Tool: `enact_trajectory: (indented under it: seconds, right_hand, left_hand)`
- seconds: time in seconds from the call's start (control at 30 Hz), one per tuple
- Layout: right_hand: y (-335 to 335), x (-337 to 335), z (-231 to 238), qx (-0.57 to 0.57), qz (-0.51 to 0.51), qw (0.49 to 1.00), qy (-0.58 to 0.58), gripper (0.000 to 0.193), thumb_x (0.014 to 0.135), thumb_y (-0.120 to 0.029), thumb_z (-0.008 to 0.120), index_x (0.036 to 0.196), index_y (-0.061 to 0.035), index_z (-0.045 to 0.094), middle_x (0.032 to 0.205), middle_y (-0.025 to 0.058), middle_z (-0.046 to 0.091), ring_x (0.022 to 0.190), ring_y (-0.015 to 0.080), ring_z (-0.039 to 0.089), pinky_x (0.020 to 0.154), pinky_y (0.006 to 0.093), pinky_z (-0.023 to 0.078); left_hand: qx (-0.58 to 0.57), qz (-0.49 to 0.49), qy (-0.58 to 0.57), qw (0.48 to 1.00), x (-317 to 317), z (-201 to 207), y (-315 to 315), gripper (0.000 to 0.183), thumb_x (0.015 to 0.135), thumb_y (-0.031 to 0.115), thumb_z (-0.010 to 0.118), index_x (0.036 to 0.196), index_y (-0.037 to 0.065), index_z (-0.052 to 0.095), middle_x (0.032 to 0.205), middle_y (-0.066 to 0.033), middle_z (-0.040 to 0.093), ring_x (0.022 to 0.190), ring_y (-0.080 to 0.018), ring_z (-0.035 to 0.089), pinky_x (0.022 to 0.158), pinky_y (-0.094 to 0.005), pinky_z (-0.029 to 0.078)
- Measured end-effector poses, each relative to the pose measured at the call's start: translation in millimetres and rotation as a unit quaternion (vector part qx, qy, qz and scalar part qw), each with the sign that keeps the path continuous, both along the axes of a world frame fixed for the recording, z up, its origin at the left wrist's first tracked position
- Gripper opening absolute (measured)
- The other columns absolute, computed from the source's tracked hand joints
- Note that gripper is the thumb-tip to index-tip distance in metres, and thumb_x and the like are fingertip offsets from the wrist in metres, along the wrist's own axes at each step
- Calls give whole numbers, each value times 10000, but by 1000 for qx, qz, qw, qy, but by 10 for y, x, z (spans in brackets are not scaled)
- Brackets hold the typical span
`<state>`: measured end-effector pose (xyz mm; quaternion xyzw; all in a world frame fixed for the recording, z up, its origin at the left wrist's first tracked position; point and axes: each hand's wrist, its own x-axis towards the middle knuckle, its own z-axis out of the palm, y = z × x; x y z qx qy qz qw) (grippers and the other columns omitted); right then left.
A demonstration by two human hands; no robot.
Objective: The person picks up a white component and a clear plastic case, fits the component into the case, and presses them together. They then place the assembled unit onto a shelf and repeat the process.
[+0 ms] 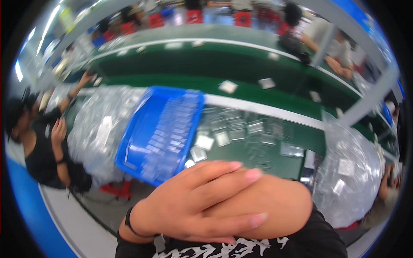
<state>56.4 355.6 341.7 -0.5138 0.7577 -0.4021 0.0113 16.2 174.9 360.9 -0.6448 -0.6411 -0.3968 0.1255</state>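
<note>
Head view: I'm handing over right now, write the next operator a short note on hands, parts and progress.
Hands: left hand lies over the right hand, close to the camera; neither visibly holds anything.
Parts: blue bin sits tilted on the green bench, rows of clear flat pieces inside. More clear packets are spread on the bench right of it. A big clear bag of packets stands at the right, and a clear heap lies left of the bin.
Done: some pieces are lined up in the bin.
Left: the loose packets on the bench are untouched; the picture is motion-blurred, so counts are unclear.
</note>
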Motion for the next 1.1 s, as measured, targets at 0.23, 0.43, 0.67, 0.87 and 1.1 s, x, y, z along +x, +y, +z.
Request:
enact_trajectory:
  seconds: [0.23, 0.43, 0.67, 0.87, 1.1]
  right_hand:
    - [-9, -57, 656, 147, -140, 974, 103, 509, 728, -88, 793, 1225, -75, 687, 1307, 175, 600, 1164, 419, 598, 937, 481, 525]
    - [-20, -55, 675, 175, -153, 963, 136, 608, 702, -135, 830, 1282, -52, 672, 1357, 230, 577, 1244, 440, 572, 980, 486, 504]
    - [-72, -79, 594, 72, -184, 959, 203, 643, 697, -221, 868, 1280, -43, 665, 1312, 261, 575, 1217, 405, 587, 943, 462, 506]
    - [-84, -175, 609, -66, -223, 923, 306, 691, 682, -278, 894, 1287, -43, 658, 1246, 270, 582, 1150, 367, 613, 887, 441, 510]
    - [-41, -189, 506, -138, -231, 883, 384, 481, 609, -219, 856, 554, -70, 402, 561, 30, 326, 529, 218, 332, 523, 367, 213]
  left_hand:
    - [51, 107, 90, 989, -118, 38, -266, 675, 977, 650, 527, 1221, 51, 722, 1318, -322, 617, 1110, -440, 649, 941, -503, 529]
    - [162, 231, 177, 943, -116, -98, -232, 661, 933, 689, 546, 1118, 81, 728, 1066, -173, 687, 917, -334, 644, 796, -480, 532]
    - [322, 324, 122, 881, -22, -270, -37, 669, 915, 683, 603, 1127, 59, 719, 1094, -183, 695, 942, -350, 652, 804, -482, 520]
    - [271, 307, 107, 906, -13, -97, -280, 632, 859, 663, 700, 985, 45, 688, 944, -121, 640, 815, -303, 606, 694, -434, 453]
    - [80, 272, 190, 940, 146, -87, -695, 599, 853, 544, 736, 569, 104, 444, 583, 21, 326, 504, -179, 330, 493, -336, 240]
